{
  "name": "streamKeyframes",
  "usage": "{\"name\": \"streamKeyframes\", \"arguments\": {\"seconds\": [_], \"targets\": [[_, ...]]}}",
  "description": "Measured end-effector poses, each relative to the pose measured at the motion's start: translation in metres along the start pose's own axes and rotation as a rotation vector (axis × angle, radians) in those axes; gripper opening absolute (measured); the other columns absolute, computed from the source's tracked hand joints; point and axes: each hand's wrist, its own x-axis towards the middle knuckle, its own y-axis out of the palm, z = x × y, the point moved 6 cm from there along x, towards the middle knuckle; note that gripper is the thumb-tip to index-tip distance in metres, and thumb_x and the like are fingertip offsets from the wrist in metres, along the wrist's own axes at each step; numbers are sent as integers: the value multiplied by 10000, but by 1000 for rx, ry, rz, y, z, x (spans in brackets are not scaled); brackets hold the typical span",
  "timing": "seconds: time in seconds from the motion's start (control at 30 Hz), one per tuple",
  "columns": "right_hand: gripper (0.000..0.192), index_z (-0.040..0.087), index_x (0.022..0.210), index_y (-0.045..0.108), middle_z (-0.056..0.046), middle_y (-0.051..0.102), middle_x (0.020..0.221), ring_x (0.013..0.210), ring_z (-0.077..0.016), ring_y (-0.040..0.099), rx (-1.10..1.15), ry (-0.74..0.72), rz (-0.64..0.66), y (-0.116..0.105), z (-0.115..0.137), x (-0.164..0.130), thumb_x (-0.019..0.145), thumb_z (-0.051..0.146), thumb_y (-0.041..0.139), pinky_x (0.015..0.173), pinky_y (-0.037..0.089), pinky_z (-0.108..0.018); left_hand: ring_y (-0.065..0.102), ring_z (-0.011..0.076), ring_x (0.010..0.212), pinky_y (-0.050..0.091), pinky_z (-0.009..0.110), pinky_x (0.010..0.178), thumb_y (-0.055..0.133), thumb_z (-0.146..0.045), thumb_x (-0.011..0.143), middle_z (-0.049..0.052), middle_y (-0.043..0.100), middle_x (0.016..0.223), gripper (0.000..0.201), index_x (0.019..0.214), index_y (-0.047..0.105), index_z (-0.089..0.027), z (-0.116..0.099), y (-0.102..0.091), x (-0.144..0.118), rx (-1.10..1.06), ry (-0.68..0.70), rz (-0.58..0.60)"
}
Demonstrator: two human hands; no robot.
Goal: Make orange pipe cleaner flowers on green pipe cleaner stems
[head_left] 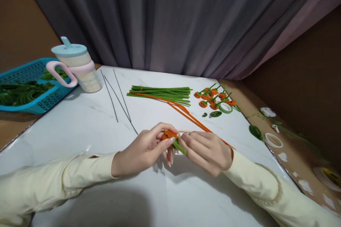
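One orange flower head (168, 134) on a green stem (179, 147) sits between the two hands, just in front of the bundle of green pipe cleaners (162, 93) and near the middle of the white table (80, 131). The left hand (145, 150) pinches the orange flower head between thumb and fingertips, wrist resting low on the table, cream sleeve running back to the near left corner. The right hand (207, 150) curls its fingers around the green stem just beside the flower head, knuckles up, forearm angled in from the near right.

Right of the bundle lie about eight finished orange flowers (213, 97) in a loose cluster, one roll of green tape (226, 108) touching them, and two loose green leaves (215, 114). Two or three orange pipe cleaners (186, 111) run diagonally from the bundle toward the right hand. Left of the bundle lie three thin dark wires (117, 97). Farther left stand one lidded cup (78, 65) and one blue basket (29, 85) of green pieces.

The table's right edge passes near the right sleeve; beyond it lies one white ring (273, 140). Bare table spreads left of the left hand.
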Motion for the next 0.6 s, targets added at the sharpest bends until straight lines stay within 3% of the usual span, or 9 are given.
{"name": "streamKeyframes", "arguments": {"seconds": [0.17, 0.3, 0.37, 0.5, 0.6], "targets": [[269, 70, 838, 569, -69, 572, 619, 548, -144, 492, 260, 252, 71, -2, -9, 5, 801, 21, 307, 469, 393, -251, 576, 98, 592, 480, 201, 567, 383, -194, 926, -17, 559, 664, 170, 1095, 379, -177, -5, -3, -9, 437, 261, -102], [227, 128, 771, 557, -27, 535, 617, 527, -101, 442, 577, 528, 142, 2, -22, 7, 758, 26, 355, 471, 362, -211, 618, 116, 670, 517, 217, 576, 401, -109, 887, 59, 617, 897, 301, 1172, 337, -181, -13, -3, -14, 630, 577, -143], [169, 146, 694, 545, 8, 498, 568, 495, -76, 410, 772, 708, 177, 7, -30, 7, 762, 61, 415, 468, 353, -192, 639, 142, 782, 546, 243, 646, 393, -79, 877, 106, 617, 1004, 345, 1204, 324, -165, -19, -1, -17, 743, 722, -160], [111, 143, 639, 536, 47, 453, 488, 380, -52, 382, 1320, 1204, 394, 31, -34, -5, 743, 168, 509, 346, 320, -168, 645, 167, 869, 564, 256, 707, 377, -70, 885, 118, 645, 949, 345, 1222, 327, -127, -26, 4, -21, 905, 919, -174], [91, 136, 620, 526, 46, 489, 486, 306, -36, 329, 1623, 1385, 480, 42, -29, -10, 695, 183, 541, 275, 286, -167, 654, 165, 841, 563, 249, 678, 365, -80, 897, 107, 656, 921, 330, 1220, 321, -132, -27, 8, -22, 931, 960, -147]]}}
